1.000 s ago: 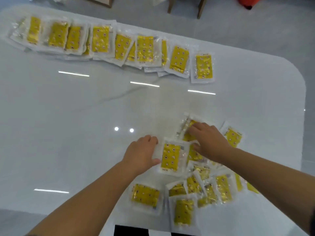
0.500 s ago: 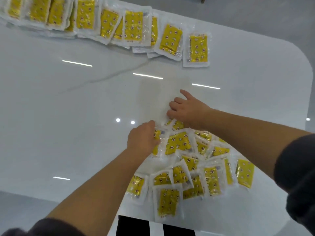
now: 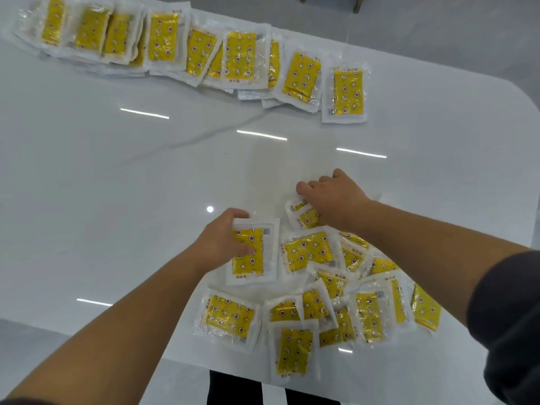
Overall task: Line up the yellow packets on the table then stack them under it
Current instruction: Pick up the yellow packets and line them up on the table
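Observation:
Several yellow packets in clear wrappers lie in an overlapping row (image 3: 201, 51) along the far side of the white table (image 3: 117, 176); the rightmost packet of the row (image 3: 346, 93) lies slightly apart. A loose pile of packets (image 3: 327, 293) covers the near right of the table. My left hand (image 3: 223, 242) grips one packet (image 3: 254, 255) by its left edge, thumb on top, at the pile's left side. My right hand (image 3: 333, 197) rests with curled fingers on a packet (image 3: 301, 213) at the pile's far end.
The table's rounded far-right corner (image 3: 502, 135) and near edge (image 3: 87, 331) border a grey floor. Chair legs (image 3: 358, 4) show beyond the far edge. A broad bare stretch of tabletop separates the row from the pile.
My left hand has closed on a packet and turned it upright at the pile's left. My right hand has settled onto the packet at the pile's far end. The camera moved closer.

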`<action>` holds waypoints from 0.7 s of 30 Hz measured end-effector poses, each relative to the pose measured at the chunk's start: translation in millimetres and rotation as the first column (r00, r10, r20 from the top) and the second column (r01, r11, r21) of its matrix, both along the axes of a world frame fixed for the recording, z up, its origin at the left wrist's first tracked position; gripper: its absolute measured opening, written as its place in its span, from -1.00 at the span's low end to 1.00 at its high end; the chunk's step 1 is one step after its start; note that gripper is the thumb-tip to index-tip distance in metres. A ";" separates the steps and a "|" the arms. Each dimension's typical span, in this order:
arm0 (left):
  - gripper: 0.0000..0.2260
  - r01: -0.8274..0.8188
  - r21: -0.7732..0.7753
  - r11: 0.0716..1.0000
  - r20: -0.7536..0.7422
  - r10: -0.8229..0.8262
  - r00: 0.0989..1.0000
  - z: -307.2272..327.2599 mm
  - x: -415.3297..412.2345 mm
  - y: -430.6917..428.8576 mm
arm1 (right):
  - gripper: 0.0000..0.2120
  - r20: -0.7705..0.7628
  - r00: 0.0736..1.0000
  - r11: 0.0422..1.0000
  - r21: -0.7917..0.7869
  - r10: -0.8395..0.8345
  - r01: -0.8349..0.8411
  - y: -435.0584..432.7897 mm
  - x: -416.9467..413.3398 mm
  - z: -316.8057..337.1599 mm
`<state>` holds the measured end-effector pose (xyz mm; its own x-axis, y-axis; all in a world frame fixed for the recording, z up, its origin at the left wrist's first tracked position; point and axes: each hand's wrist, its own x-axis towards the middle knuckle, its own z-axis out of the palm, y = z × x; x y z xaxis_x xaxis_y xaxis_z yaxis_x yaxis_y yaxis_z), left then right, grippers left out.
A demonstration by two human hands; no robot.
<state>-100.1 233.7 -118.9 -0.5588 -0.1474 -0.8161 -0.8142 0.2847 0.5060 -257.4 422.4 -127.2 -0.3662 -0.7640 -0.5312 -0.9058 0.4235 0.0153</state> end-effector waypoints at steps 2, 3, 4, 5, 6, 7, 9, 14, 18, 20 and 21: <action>-0.54 -0.038 0.046 0.998 0.011 0.038 0.999 -1.7 -1.2 -1.3 | -0.48 0.024 0.997 0.997 -0.032 -0.071 0.072 0.2 -0.3 -1.0; -0.60 -0.076 0.074 0.994 0.016 0.075 0.997 -1.8 -1.9 -1.5 | -0.51 0.023 0.995 0.994 -0.052 -0.093 0.094 0.7 -0.3 -1.6; -0.63 -0.112 0.103 0.988 0.019 0.111 0.994 -2.7 -2.8 -1.9 | -0.55 0.020 0.994 0.992 -0.068 -0.109 0.111 1.1 0.0 -2.4; -0.64 -0.138 0.129 0.982 0.024 0.136 0.990 -3.0 -4.0 -2.1 | -0.57 0.018 0.992 0.989 -0.080 -0.127 0.128 1.9 0.2 -2.9; -0.65 -0.154 0.153 0.976 0.034 0.151 0.988 -3.9 -5.2 -2.7 | -0.58 0.022 0.989 0.985 -0.086 -0.147 0.148 2.5 1.0 -3.8; -0.67 -0.161 0.174 0.971 0.047 0.155 0.987 -3.6 -6.7 -3.4 | -0.58 0.025 0.985 0.981 -0.094 -0.169 0.171 3.2 1.8 -4.4; -0.76 -0.144 0.212 0.967 0.060 0.135 0.989 -2.3 -10.0 -5.3 | -0.57 0.030 0.975 0.968 -0.113 -0.222 0.224 3.7 2.6 -4.8; -0.86 0.234 0.186 0.954 -0.047 -0.230 0.972 11.1 -14.2 -9.1 | -0.67 0.047 0.956 0.950 -0.110 -0.290 0.294 0.7 3.9 3.8; -0.80 0.732 0.018 0.682 0.006 -0.732 0.682 19.2 0.6 -1.2 | -0.72 0.056 0.935 0.916 -0.192 -0.349 0.353 -2.5 11.0 15.0; -0.69 0.907 -0.025 0.419 0.084 -0.904 0.420 20.6 15.7 6.1 | -0.73 0.065 0.932 0.906 -0.221 -0.356 0.361 -4.8 16.4 20.3; -0.68 0.957 -0.065 0.284 0.103 -0.952 0.290 20.8 24.7 10.1 | -0.73 0.072 0.931 0.902 -0.233 -0.357 0.364 -6.0 19.2 22.8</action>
